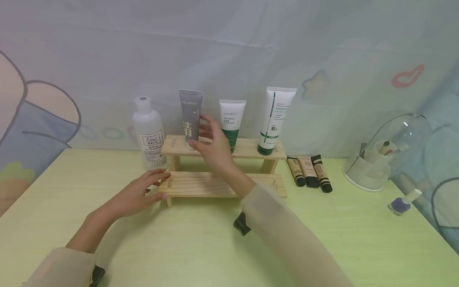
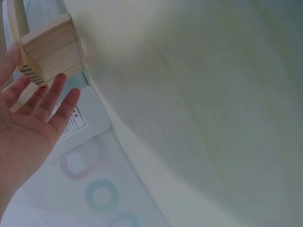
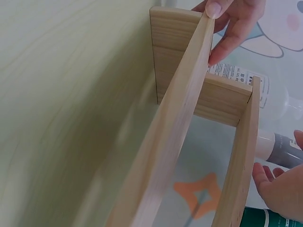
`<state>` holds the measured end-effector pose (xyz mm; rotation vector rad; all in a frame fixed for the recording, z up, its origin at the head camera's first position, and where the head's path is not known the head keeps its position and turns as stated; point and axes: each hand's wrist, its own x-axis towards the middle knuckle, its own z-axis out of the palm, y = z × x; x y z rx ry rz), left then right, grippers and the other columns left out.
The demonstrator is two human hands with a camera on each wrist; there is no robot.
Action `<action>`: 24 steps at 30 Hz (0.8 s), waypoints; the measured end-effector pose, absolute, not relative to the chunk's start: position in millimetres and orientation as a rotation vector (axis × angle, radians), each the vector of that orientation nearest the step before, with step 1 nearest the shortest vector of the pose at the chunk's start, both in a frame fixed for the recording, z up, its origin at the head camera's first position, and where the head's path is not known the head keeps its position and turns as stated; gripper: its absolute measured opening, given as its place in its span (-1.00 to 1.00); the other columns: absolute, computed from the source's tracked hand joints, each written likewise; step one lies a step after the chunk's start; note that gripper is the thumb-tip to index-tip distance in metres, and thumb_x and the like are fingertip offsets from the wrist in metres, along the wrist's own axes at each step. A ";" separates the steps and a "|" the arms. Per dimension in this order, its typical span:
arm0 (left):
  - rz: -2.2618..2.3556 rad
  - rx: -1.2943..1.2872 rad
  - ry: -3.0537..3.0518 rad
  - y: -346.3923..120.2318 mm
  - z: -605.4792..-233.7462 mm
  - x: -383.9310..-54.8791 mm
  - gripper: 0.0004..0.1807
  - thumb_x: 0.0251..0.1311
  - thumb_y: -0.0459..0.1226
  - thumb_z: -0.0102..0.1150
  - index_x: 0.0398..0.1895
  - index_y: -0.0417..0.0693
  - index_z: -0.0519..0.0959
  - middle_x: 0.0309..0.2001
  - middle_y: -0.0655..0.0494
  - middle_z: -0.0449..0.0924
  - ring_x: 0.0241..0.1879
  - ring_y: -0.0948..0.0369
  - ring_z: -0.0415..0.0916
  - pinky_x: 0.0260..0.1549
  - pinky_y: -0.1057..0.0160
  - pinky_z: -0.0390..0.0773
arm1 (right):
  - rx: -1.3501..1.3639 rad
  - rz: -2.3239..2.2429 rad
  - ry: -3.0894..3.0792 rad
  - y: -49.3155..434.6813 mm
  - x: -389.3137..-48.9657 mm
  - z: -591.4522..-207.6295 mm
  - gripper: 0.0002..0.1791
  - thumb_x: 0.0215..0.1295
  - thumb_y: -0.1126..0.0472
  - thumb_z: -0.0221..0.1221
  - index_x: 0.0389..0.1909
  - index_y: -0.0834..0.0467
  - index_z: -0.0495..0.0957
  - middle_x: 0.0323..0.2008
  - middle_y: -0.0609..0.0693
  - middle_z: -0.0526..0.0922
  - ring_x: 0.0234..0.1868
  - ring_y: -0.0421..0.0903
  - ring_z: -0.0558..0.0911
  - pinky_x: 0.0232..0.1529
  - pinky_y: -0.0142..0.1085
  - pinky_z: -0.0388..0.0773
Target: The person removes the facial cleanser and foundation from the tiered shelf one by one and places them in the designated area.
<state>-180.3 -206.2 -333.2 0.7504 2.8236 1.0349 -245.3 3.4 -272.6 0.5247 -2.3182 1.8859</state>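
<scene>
A two-step wooden stand has three squeeze tubes upright on its upper step. My right hand holds the grey tube at the left of that step, thumb low on its front, fingers by its right edge. Just right of it, partly behind the hand, is a white-and-green tube. The taller white tube is near the right end. My left hand grips the left end of the lower step, thumb on the front corner. In the left wrist view its other fingers are spread.
A white bottle stands left of the stand. Several small tubes lie to the right. Beyond them are a clear-domed holder with brushes and a purple nail polish bottle. A printed curtain hangs behind the table.
</scene>
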 end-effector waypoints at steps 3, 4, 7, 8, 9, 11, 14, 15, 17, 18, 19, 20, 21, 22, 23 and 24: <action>1.032 0.756 2.825 -206.0 -332.5 -180.5 -0.35 0.23 -0.12 0.10 0.28 -0.31 0.21 0.27 -0.31 0.07 0.06 -0.16 0.31 -0.11 -0.23 0.37 | 0.525 1.904 -2.295 0.5 -247.4 -272.1 -0.25 0.10 0.38 0.26 0.30 0.02 0.17 0.14 0.08 0.43 0.06 -0.07 0.47 -0.05 -0.39 0.46; 1.037 0.755 2.821 -206.0 -332.3 -180.5 -0.35 0.23 -0.12 0.10 0.28 -0.31 0.21 0.28 -0.31 0.07 0.06 -0.17 0.31 -0.11 -0.23 0.37 | 0.527 1.908 -2.289 -0.5 -248.1 -272.0 -0.24 0.10 0.38 0.26 0.31 0.02 0.16 0.14 0.09 0.44 0.06 -0.07 0.47 -0.05 -0.39 0.46; 1.044 0.753 2.817 -206.3 -332.5 -180.8 -0.35 0.23 -0.12 0.10 0.28 -0.31 0.21 0.28 -0.31 0.06 0.06 -0.17 0.31 -0.10 -0.23 0.37 | 0.528 1.897 -2.290 -3.2 -250.3 -272.4 -0.24 0.11 0.38 0.24 0.31 0.03 0.13 0.14 0.10 0.44 0.06 -0.07 0.47 -0.04 -0.39 0.45; 1.045 0.753 2.818 -206.4 -332.6 -180.9 -0.35 0.23 -0.12 0.10 0.28 -0.31 0.21 0.28 -0.31 0.06 0.06 -0.17 0.31 -0.10 -0.23 0.37 | 0.526 1.886 -2.297 -4.0 -251.2 -272.7 -0.24 0.12 0.37 0.24 0.31 0.03 0.13 0.14 0.10 0.45 0.06 -0.07 0.48 -0.04 -0.39 0.45; 1.045 0.753 2.817 -206.5 -332.6 -181.0 -0.35 0.23 -0.12 0.10 0.28 -0.31 0.21 0.28 -0.31 0.06 0.06 -0.17 0.31 -0.10 -0.23 0.37 | 0.522 1.878 -2.302 -4.7 -251.6 -272.9 -0.25 0.12 0.37 0.23 0.31 0.04 0.13 0.13 0.10 0.45 0.05 -0.07 0.48 -0.04 -0.38 0.46; 1.042 0.755 2.820 -206.6 -332.8 -181.1 -0.35 0.23 -0.12 0.10 0.28 -0.30 0.21 0.28 -0.30 0.06 0.06 -0.17 0.31 -0.10 -0.22 0.37 | 0.511 1.856 -2.312 -5.9 -252.4 -273.0 -0.27 0.14 0.36 0.23 0.31 0.04 0.13 0.12 0.11 0.46 0.04 -0.07 0.49 -0.05 -0.36 0.47; 1.039 0.761 2.824 -206.7 -332.9 -181.3 -0.35 0.23 -0.12 0.10 0.28 -0.30 0.21 0.28 -0.30 0.07 0.05 -0.16 0.32 -0.11 -0.22 0.38 | 0.487 1.813 -2.335 -6.9 -252.6 -272.8 -0.29 0.15 0.32 0.22 0.30 0.02 0.14 0.09 0.09 0.49 0.02 -0.09 0.50 -0.06 -0.32 0.48; 1.039 0.762 2.824 -206.7 -333.0 -181.3 -0.35 0.23 -0.12 0.10 0.28 -0.30 0.22 0.27 -0.30 0.07 0.05 -0.16 0.32 -0.11 -0.22 0.38 | 0.478 1.801 -2.341 -7.0 -252.3 -272.5 -0.30 0.16 0.31 0.22 0.29 0.01 0.15 0.08 0.09 0.50 0.02 -0.10 0.51 -0.06 -0.31 0.48; 1.040 0.762 2.823 -206.8 -333.2 -181.3 -0.36 0.23 -0.12 0.10 0.27 -0.30 0.22 0.27 -0.30 0.07 0.05 -0.16 0.32 -0.11 -0.22 0.38 | 0.471 1.781 -2.350 -7.2 -251.9 -272.2 -0.33 0.18 0.30 0.21 0.29 0.01 0.16 0.06 0.08 0.51 0.00 -0.11 0.51 -0.06 -0.29 0.47; 1.041 0.759 2.823 -207.0 -333.3 -181.1 -0.36 0.23 -0.13 0.10 0.27 -0.31 0.22 0.27 -0.30 0.07 0.05 -0.16 0.32 -0.10 -0.22 0.38 | 0.472 1.776 -2.351 -7.3 -251.8 -272.0 -0.34 0.19 0.30 0.20 0.28 0.02 0.17 0.05 0.08 0.52 -0.01 -0.12 0.51 -0.07 -0.29 0.47; 1.042 0.756 2.823 -207.1 -333.5 -181.0 -0.36 0.23 -0.13 0.10 0.27 -0.31 0.22 0.27 -0.30 0.07 0.05 -0.16 0.32 -0.10 -0.22 0.38 | 0.476 1.774 -2.348 -7.3 -251.6 -272.0 -0.35 0.19 0.30 0.19 0.28 0.02 0.17 0.04 0.08 0.52 -0.02 -0.11 0.51 -0.08 -0.28 0.47; 1.042 0.754 2.822 -207.2 -333.6 -180.8 -0.36 0.23 -0.14 0.10 0.27 -0.31 0.22 0.27 -0.30 0.07 0.05 -0.16 0.32 -0.10 -0.22 0.38 | 0.478 1.771 -2.348 -7.2 -251.4 -272.1 -0.37 0.20 0.30 0.19 0.27 0.03 0.18 0.02 0.09 0.53 -0.03 -0.11 0.51 -0.09 -0.29 0.48; 1.042 0.752 2.822 -207.3 -333.8 -180.7 -0.36 0.23 -0.14 0.10 0.27 -0.31 0.22 0.27 -0.30 0.07 0.05 -0.16 0.32 -0.10 -0.22 0.37 | 0.482 1.769 -2.345 -7.0 -250.8 -272.0 -0.38 0.20 0.31 0.19 0.26 0.04 0.19 0.00 0.09 0.54 -0.04 -0.11 0.52 -0.10 -0.29 0.48; 1.042 0.750 2.822 -207.5 -334.1 -180.5 -0.36 0.23 -0.15 0.10 0.27 -0.31 0.22 0.27 -0.30 0.07 0.05 -0.16 0.32 -0.10 -0.22 0.37 | 0.488 1.765 -2.342 -6.7 -250.4 -272.1 -0.38 0.20 0.32 0.18 0.26 0.04 0.20 -0.01 0.09 0.54 -0.05 -0.11 0.52 -0.11 -0.29 0.48; 1.041 0.749 2.821 -207.6 -334.3 -180.6 -0.36 0.23 -0.14 0.10 0.27 -0.32 0.21 0.27 -0.30 0.07 0.06 -0.16 0.32 -0.10 -0.22 0.37 | 0.491 1.761 -2.341 -6.5 -249.8 -272.2 -0.39 0.20 0.32 0.18 0.25 0.05 0.20 -0.02 0.09 0.55 -0.06 -0.11 0.52 -0.12 -0.30 0.48; 1.041 0.750 2.821 -207.6 -334.6 -180.8 -0.36 0.23 -0.14 0.10 0.27 -0.32 0.21 0.27 -0.30 0.07 0.06 -0.16 0.32 -0.10 -0.22 0.37 | 0.494 1.756 -2.341 -6.1 -249.2 -272.1 -0.39 0.19 0.32 0.19 0.24 0.05 0.21 -0.04 0.09 0.55 -0.08 -0.11 0.52 -0.14 -0.30 0.48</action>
